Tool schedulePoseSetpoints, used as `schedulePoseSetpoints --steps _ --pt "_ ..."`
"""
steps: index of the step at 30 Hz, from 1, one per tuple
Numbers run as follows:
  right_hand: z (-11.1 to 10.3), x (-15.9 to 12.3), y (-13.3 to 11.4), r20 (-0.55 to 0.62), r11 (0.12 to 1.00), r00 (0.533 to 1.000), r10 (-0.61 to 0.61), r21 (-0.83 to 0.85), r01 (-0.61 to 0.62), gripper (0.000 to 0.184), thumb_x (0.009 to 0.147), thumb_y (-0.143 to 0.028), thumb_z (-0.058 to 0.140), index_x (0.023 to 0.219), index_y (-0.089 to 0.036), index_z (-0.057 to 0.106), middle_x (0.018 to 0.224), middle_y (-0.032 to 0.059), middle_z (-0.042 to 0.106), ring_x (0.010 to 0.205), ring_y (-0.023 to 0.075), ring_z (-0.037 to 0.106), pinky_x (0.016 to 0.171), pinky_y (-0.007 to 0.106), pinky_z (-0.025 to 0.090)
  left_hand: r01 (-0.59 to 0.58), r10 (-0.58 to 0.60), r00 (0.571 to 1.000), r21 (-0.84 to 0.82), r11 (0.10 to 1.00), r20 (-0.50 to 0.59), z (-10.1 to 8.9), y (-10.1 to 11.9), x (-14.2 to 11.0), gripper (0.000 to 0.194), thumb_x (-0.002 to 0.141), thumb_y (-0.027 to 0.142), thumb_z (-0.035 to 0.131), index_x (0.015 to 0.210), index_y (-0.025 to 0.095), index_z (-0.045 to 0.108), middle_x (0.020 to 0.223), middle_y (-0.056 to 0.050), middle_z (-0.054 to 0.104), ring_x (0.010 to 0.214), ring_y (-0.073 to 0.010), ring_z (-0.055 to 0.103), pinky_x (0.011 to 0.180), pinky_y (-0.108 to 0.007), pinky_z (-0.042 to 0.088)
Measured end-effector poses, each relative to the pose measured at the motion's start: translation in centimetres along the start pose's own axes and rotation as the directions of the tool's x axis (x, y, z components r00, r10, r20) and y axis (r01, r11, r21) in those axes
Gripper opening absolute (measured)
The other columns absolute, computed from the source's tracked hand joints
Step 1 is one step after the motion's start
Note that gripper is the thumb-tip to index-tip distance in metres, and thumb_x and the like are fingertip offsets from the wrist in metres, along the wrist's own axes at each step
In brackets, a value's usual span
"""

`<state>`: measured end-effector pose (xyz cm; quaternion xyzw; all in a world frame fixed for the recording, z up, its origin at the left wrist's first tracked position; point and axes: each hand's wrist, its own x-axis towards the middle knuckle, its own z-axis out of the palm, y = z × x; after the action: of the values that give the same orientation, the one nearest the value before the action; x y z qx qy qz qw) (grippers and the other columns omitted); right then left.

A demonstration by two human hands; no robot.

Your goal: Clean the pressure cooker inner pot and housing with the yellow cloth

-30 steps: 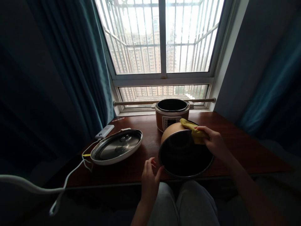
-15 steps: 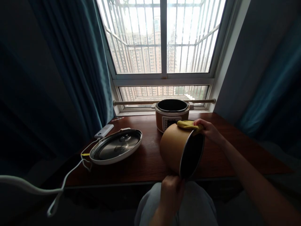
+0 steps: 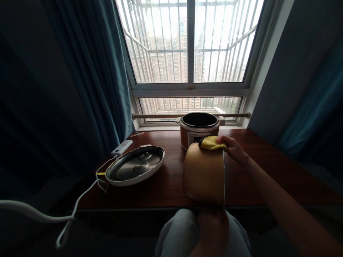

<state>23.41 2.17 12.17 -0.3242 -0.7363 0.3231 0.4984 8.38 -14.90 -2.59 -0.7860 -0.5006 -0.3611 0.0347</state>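
A gold-brown cooker inner pot (image 3: 205, 175) lies on its side above the table's front edge, its rim facing right. From below, my left hand (image 3: 213, 223) grips the rim; its fingers are dark and partly hidden. At the top of the pot my right hand (image 3: 230, 146) pinches a yellow cloth (image 3: 213, 143), which rests against the outer wall near the rim. Behind the pot stands the cooker body (image 3: 184, 135), white and brown with a dark inside and a control panel that the pot and cloth partly cover.
A round lid (image 3: 135, 166) lies inner side up on the left of the wooden table (image 3: 171, 192). Beside it are a white device (image 3: 122, 147) and a white cable (image 3: 80, 200). The window (image 3: 190, 87) and a rail stand behind; a blue curtain (image 3: 107, 89) hangs at left.
The pot has turned so that its dark inside no longer shows and its side wall faces me. My left hand has shifted right along with the rim. The cloth has slid slightly left.
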Motion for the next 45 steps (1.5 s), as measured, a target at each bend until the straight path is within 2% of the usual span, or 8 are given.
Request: schedulePoseSetpoints --steps 12,19,24,29,35,40,42,45 --pt "-1.1 0.5 -1.5 0.054 0.898 0.997 -0.054 -0.434 0.072 0.028 0.071 -0.014 0.049 0.093 -0.020 0.066 0.104 0.0046 0.066 0.099 0.0207 0.059 0.090 0.036 0.042 0.047 -0.048 0.997 0.026 0.999 0.059 -0.8 1.3 2.0 0.022 0.076 0.014 0.049 0.060 0.022 0.062 0.055 -0.008 0.063 0.050 -0.0245 0.063 0.044 -0.038 0.046" --pt "-0.1 -1.1 -8.8 -0.456 0.626 0.857 -0.240 -0.747 -0.223 0.037 0.079 -0.028 0.053 0.115 -0.021 0.058 0.091 0.0084 0.068 0.076 0.0238 0.063 0.069 0.034 0.047 0.052 -0.054 0.996 0.024 0.998 0.069 -1.6 1.7 2.8 0.020 0.080 0.015 0.049 0.065 0.019 0.061 0.059 -0.007 0.065 0.054 -0.0228 0.063 0.049 -0.033 0.044" --pt "5.9 -2.5 -10.9 -0.023 0.553 0.991 -0.129 -0.831 0.052 0.023 0.084 -0.031 0.050 0.098 -0.022 0.066 0.090 0.0075 0.068 0.089 0.0236 0.061 0.079 0.035 0.046 0.048 -0.060 0.989 0.093 0.995 0.135 -1.5 2.1 2.7 0.018 0.081 0.022 0.054 0.067 0.016 0.062 0.056 -0.007 0.064 0.054 -0.0225 0.062 0.049 -0.030 0.043" --pt "7.8 -3.3 -8.3 0.119 0.539 0.981 -0.154 -0.822 0.184 0.025 0.086 -0.030 0.049 0.100 -0.017 0.065 0.110 0.0110 0.064 0.110 0.0252 0.052 0.097 0.045 0.037 0.049 -0.056 0.977 0.041 0.998 0.205 -5.0 1.5 2.0 0.032 0.082 0.038 0.054 0.059 0.017 0.062 0.052 -0.007 0.063 0.044 -0.0203 0.059 0.042 -0.027 0.038" --pt "7.1 -3.8 -7.5 0.130 0.572 0.966 -0.223 -0.785 0.238 0.028 0.088 -0.019 0.043 0.108 -0.018 0.062 0.114 0.0082 0.063 0.115 0.0225 0.049 0.102 0.046 0.034 -0.017 -0.061 0.968 -0.308 0.951 -0.243 -12.9 -1.5 7.1 0.021 0.089 0.022 0.041 0.093 0.017 0.061 0.080 -0.006 0.067 0.073 -0.0147 0.063 0.068 -0.026 0.049" --pt "7.4 -6.4 -6.8 -0.403 0.755 0.857 -0.321 -0.655 -0.025 0.037 0.087 -0.020 0.041 0.124 -0.020 0.049 0.134 0.0093 0.045 0.125 0.0224 0.039 0.103 0.047 0.032 -0.321 0.294 0.947 -0.325 0.890 -0.130 -13.3 -2.0 14.8 0.036 0.092 0.025 0.035 0.125 0.013 0.044 0.132 -0.011 0.048 0.125 -0.0176 0.041 0.102 -0.034 0.037" --pt "7.7 -8.4 -5.9 -0.655 0.866 0.731 -0.192 -0.463 -0.188 0.043 0.087 -0.028 0.043 0.128 -0.017 0.043 0.135 0.0127 0.044 0.123 0.0246 0.042 0.101 0.048 0.034 -0.348 0.364 0.931 -0.231 0.908 0.026 -12.0 -1.5 16.3 0.044 0.092 0.033 0.036 0.130 0.012 0.040 0.136 -0.012 0.044 0.129 -0.0188 0.036 0.105 -0.035 0.034" --pt "8.3 -11.2 -4.6 -0.649 0.949 0.742 0.169 -0.096 -0.301 0.042 0.086 -0.039 0.044 0.119 -0.015 0.053 0.120 0.0133 0.057 0.110 0.0257 0.054 0.094 0.044 0.042 -0.355 0.358 0.922 -0.053 0.934 0.147 -9.9 -1.0 16.5 0.053 0.091 0.042 0.035 0.133 0.010 0.036 0.138 -0.014 0.041 0.129 -0.0214 0.036 0.106 -0.038 0.032"
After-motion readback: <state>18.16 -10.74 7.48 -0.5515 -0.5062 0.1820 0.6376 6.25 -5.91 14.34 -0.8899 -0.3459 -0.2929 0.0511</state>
